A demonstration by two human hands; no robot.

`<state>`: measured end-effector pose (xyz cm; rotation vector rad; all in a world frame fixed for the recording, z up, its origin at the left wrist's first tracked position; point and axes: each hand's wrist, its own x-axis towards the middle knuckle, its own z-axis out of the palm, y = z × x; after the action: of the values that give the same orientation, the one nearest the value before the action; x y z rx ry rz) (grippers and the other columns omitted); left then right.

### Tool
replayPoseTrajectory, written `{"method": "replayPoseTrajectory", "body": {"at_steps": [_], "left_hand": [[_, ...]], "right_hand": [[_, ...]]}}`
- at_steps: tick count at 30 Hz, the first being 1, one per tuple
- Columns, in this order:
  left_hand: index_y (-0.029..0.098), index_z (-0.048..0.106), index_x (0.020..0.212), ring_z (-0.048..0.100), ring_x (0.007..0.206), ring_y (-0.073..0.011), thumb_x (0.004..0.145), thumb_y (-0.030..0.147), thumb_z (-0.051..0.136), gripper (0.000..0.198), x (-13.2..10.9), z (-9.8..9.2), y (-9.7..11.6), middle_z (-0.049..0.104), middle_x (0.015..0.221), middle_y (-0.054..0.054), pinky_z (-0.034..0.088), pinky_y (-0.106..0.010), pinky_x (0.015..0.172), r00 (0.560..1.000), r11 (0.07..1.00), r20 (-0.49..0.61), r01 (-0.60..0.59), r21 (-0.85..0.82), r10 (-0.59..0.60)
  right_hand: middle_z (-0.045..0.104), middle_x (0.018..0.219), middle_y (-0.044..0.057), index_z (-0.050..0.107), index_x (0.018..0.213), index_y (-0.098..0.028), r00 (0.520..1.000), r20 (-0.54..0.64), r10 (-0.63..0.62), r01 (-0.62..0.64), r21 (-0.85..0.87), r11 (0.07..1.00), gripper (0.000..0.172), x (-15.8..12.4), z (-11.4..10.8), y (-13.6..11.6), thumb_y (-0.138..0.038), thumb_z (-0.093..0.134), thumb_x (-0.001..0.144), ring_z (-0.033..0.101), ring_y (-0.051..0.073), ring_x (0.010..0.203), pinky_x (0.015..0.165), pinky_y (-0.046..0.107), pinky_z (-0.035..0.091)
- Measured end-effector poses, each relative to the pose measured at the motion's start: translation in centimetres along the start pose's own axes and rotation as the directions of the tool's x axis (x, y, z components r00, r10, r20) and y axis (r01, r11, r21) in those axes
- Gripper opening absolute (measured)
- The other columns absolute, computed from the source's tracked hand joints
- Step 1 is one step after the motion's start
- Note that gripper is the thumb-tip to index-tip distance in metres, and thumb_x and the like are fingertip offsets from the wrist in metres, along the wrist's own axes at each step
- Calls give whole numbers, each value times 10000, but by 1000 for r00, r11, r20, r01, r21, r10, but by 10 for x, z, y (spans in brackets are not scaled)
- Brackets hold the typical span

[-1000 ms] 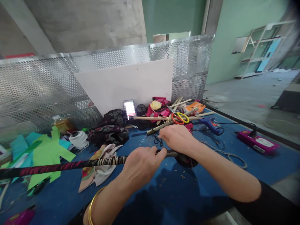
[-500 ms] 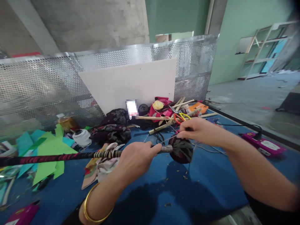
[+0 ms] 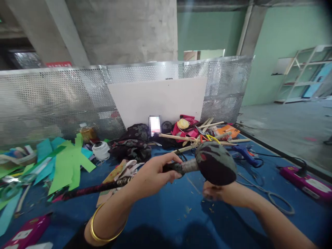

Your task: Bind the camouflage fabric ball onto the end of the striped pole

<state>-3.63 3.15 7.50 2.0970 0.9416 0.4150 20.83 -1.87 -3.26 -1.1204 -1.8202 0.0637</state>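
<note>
My left hand (image 3: 154,173) grips a stick (image 3: 95,188) wrapped in dark red, black and pale bands, just below its padded round head. That cloth-covered head (image 3: 216,162), dark with grey-green and red patches, points to the right and tilts up. Pale grey string (image 3: 190,165) is wound round the neck under the head. Below the head is my right hand (image 3: 214,192), fingers pinched and slightly blurred, partly hidden behind it. A thin strand (image 3: 193,185) runs from near the neck to those fingers.
On the blue table (image 3: 160,211), green paper strips (image 3: 64,169) and a white thread spool (image 3: 101,151) lie left. Dark patterned cloth (image 3: 131,147), wooden sticks (image 3: 178,137) and scissors (image 3: 213,139) are at the back. A blue glue gun (image 3: 246,156) and purple power strip (image 3: 306,181) sit right.
My right hand has swung from above the neck down to below the padded head. The head is raised and turned, and the stick slopes more. The view has also shifted.
</note>
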Motion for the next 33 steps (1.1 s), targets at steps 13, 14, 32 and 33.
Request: {"method": "replayPoseTrajectory", "body": {"at_steps": [13,14,32,33], "left_hand": [[163,541,1005,326,435,-51,767,278,588,268,8,5,-7,472,532,76,242,-170,416,996,958,-4,81,-275,-85],[164,538,1003,315,425,-47,770,285,588,267,9,5,-8,467,532,79,234,-168,407,996,954,-3,86,-286,-91],[127,581,817,338,461,-72,759,277,547,164,24,36,-27,455,527,60,263,-212,464,995,952,30,95,-292,-91],[129,582,818,346,470,-76,760,282,546,167,26,38,-30,459,531,58,268,-213,469,996,957,27,94,-275,-90]], "right_hand": [[582,635,14,611,725,-183,913,138,384,-406,393,825,297,10,47,-67,-382,477,902,541,142,603,582,255,446],[567,631,15,602,704,-185,934,44,355,-351,304,886,295,6,45,-68,-343,464,910,528,143,604,577,256,431],[426,606,0,377,680,-206,970,18,-241,241,5,971,220,-10,46,-73,-98,371,872,400,154,597,568,286,325],[425,606,2,379,681,-206,967,34,-254,255,-17,967,217,-11,47,-73,-92,372,866,392,156,594,565,289,316]]}}
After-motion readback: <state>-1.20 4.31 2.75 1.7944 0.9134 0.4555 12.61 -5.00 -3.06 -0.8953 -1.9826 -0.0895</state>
